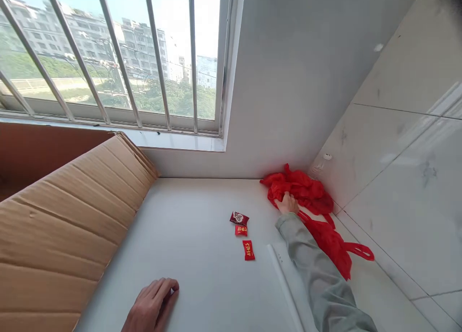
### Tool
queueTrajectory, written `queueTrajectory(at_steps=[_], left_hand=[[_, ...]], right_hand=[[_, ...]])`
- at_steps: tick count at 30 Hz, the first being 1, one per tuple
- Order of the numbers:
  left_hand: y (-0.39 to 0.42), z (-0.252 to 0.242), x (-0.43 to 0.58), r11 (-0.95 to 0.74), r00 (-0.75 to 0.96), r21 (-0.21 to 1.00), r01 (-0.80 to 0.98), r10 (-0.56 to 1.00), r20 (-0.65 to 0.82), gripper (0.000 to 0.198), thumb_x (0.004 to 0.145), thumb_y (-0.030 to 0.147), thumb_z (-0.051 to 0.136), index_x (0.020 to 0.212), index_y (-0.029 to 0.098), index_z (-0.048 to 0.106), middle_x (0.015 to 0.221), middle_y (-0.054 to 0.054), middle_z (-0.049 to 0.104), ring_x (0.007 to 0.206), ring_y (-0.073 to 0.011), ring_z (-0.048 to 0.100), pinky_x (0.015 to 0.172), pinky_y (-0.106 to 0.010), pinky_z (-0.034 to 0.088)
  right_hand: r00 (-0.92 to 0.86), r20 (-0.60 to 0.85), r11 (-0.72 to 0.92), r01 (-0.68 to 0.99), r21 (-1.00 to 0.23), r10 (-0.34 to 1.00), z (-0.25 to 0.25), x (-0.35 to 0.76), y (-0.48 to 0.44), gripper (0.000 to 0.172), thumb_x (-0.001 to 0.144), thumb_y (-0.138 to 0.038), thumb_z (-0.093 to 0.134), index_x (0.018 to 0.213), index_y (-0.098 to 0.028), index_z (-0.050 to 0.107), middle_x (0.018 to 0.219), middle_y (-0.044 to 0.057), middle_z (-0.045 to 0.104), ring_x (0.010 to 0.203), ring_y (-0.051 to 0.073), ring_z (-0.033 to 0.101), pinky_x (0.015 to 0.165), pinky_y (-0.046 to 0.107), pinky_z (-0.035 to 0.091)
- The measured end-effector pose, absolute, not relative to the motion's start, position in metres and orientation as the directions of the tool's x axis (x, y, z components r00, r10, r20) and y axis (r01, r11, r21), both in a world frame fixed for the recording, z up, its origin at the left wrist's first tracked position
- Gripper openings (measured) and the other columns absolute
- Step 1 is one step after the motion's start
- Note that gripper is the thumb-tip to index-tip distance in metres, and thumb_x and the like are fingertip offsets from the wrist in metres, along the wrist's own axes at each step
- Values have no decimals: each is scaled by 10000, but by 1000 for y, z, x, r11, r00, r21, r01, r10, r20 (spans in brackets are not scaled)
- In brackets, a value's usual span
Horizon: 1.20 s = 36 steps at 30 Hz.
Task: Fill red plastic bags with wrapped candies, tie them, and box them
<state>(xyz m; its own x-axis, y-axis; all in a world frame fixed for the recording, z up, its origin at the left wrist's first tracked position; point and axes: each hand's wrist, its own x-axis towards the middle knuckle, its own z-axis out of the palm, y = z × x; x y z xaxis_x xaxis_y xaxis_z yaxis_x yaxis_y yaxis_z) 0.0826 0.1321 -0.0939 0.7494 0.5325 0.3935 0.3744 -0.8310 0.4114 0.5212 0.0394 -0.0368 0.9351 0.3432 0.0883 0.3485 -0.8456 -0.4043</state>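
My right hand (288, 203) reaches into the far corner of the white surface, its fingers closed on a crumpled red plastic bag (306, 187). Part of that grip is hidden in the folds. Nearer along the right wall, another red plastic bag (330, 243) with a loop handle lies beside my sleeve. My left hand (151, 303) rests at the near edge of view, fingers curled together, with nothing visible in it. Between the hands lie a dark red wrapped packet (239, 218), a small red packet (241, 231) and another red packet (249, 250) with yellow lettering.
A white tube (285, 286) lies left of my right forearm. On the left stands a large cardboard box (72, 211) with its side leaning along the white surface (195, 236). A barred window (155, 57) is above; a tiled wall (400, 192) bounds the right.
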Motion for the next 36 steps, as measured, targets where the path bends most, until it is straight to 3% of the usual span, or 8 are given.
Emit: queueTrajectory(at_steps=[4, 9, 13, 19, 22, 26, 32, 36], left_hand=[[125, -93, 81, -816, 749, 423, 393, 551, 367, 191, 934, 313, 433, 802, 229, 542, 717, 14, 607, 628, -143, 584, 619, -255, 474], [114, -85, 80, -764, 726, 473, 438, 611, 314, 207, 927, 234, 409, 764, 209, 534, 713, 4, 601, 635, -146, 553, 626, -263, 446], [104, -72, 80, -640, 683, 613, 463, 699, 213, 184, 918, 233, 437, 786, 209, 563, 717, 12, 598, 662, -142, 550, 652, -263, 449], [102, -51, 83, -480, 401, 803, 354, 853, 334, 203, 950, 335, 408, 991, 201, 556, 850, -15, 602, 762, -147, 585, 707, -279, 493], [103, -43, 89, -543, 388, 762, 353, 826, 409, 227, 947, 327, 414, 1101, 200, 521, 1053, -67, 576, 948, -184, 572, 825, -337, 490], [102, -30, 100, -728, 633, 614, 304, 636, 441, 309, 912, 311, 493, 1211, 235, 518, 1267, -91, 505, 1190, -232, 463, 989, -398, 425], [84, -19, 101, -850, 810, 441, 288, 462, 361, 534, 730, 562, 678, 1135, 225, 586, 1134, -86, 602, 1126, -299, 474, 963, -470, 396], [78, -25, 95, -858, 843, 380, 345, 462, 276, 247, 795, 401, 681, 951, 220, 621, 1024, -52, 644, 1104, -284, 497, 935, -457, 397]], right_hand=[[933, 108, -842, 356, -404, 343, -33, 517, 25, 325, 917, -334, 472, 1192, -178, 549, 1087, 119, 631, 973, 231, 616, 839, 403, 489], [861, 148, -746, 497, -443, 486, -14, 526, -19, 410, 845, -390, 429, 1164, -180, 577, 986, 131, 686, 918, 304, 647, 807, 426, 504], [601, 233, -303, 655, -692, 765, -3, 497, -27, 499, 750, -511, 536, 1123, -190, 621, 1048, 101, 696, 952, 307, 657, 820, 413, 535], [-70, 192, 184, 712, -677, 979, -8, 357, 12, 298, 845, -182, 495, 1045, -282, 691, 1138, 55, 670, 1102, 250, 594, 968, 416, 481], [-152, 116, 191, 729, -658, 982, -21, 312, 23, 454, 814, -72, 428, 1157, -289, 630, 1215, 42, 620, 1185, 229, 531, 1007, 430, 456], [-110, 133, 171, 731, -660, 985, -24, 302, 15, 532, 794, -55, 430, 1266, -280, 525, 1327, 44, 521, 1283, 215, 428, 1072, 443, 393], [-156, 145, 213, 730, -649, 977, -20, 306, 5, 428, 796, -112, 548, 1183, -295, 575, 1303, 47, 525, 1287, 247, 401, 1055, 476, 397], [-205, 181, 273, 732, -624, 962, -35, 303, 10, 211, 828, -125, 551, 957, -259, 650, 1196, 46, 595, 1261, 256, 423, 1022, 472, 428]])
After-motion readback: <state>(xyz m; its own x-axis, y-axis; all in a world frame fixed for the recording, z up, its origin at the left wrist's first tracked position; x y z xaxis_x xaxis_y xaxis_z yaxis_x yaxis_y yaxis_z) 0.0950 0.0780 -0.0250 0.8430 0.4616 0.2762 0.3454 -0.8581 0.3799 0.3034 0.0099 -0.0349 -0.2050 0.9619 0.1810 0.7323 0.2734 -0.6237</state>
